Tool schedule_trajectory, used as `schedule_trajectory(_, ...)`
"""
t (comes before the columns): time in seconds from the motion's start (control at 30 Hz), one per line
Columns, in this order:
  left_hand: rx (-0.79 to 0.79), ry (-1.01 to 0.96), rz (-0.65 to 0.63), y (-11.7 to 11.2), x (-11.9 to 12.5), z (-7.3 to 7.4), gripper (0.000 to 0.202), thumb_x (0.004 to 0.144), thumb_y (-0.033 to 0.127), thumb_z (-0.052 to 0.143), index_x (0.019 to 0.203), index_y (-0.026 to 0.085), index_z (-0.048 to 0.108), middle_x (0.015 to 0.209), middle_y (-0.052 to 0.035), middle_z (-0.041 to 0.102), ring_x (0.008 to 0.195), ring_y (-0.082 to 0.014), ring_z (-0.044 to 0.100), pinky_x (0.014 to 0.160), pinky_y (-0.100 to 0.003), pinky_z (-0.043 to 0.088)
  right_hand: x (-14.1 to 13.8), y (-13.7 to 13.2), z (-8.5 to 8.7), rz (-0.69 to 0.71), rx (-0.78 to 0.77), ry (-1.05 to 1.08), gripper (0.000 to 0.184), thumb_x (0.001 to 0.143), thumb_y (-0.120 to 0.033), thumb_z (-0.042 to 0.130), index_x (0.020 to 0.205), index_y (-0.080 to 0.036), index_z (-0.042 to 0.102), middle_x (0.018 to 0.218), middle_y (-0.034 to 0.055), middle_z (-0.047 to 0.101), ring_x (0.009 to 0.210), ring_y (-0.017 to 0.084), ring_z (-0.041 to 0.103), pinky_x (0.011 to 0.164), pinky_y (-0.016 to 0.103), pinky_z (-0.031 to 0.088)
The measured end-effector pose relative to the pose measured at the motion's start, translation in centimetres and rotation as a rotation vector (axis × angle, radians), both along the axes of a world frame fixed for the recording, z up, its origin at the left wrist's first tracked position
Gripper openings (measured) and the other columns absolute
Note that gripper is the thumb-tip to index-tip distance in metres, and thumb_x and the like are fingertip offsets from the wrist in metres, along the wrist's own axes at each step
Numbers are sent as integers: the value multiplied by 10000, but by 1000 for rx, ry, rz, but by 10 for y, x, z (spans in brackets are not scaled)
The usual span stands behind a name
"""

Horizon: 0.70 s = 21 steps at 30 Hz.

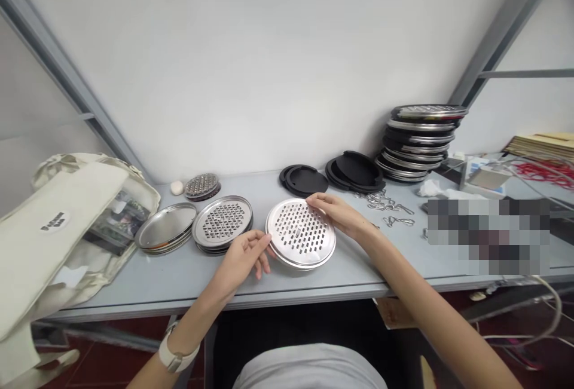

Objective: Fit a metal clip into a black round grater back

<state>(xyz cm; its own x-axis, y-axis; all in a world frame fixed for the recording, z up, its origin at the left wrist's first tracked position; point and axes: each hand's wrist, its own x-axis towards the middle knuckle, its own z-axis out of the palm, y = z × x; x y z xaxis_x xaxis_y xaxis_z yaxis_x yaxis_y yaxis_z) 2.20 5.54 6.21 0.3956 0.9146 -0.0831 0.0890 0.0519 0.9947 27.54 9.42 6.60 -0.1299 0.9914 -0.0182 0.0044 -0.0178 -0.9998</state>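
In front of me is a round metal grater disc with rows of slots and a shiny rim, slightly raised at its far side. My right hand pinches its upper right edge, fingers closed. My left hand is at the disc's left edge, thumb and forefinger closed on the rim, the other fingers curled below. Beneath the disc another rim shows; what lies under it is hidden. Just left of my left hand lies a stack topped by a similar grater disc, and beyond it a stack of plain metal discs.
Smaller grater discs lie beside a white lump. Black round lids lie near the wall. Metal clips are scattered right of them. A tall stack of rimmed discs stands at back right. A cream bag occupies the left end.
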Motion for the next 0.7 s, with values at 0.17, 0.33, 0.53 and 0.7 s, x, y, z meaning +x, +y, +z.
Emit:
schedule_trajectory(0.17,-54,-66,46,2,2,-12,489,761,606,713,783,145,553,622,-9,609,502,-99,596,449,-161,462,0,7,-9,-94,254,-458,213,814,-363,595,750,-173,666,711,25,671,636,152,582,580,260,421)
schedule_trajectory(0.33,-55,-69,72,5,5,-23,533,737,627,715,875,152,516,675,-18,624,541,-133,645,502,-206,517,0,8,-12,-57,311,-541,193,803,-287,584,677,-185,689,653,20,653,624,175,577,618,289,425)
schedule_trajectory(0.53,-22,-34,105,3,8,-31,601,743,609,704,1058,182,422,641,42,583,436,-162,626,413,-242,513,-2,8,-16,-50,485,-861,223,853,-230,545,811,-176,757,883,101,643,859,237,596,821,356,448)
schedule_trajectory(0.7,72,8,122,-2,9,-36,594,805,574,657,1157,209,347,665,75,553,430,-161,627,390,-262,537,-3,8,-19,-8,497,-957,268,895,-230,503,972,-148,747,877,112,641,851,229,594,813,345,456)
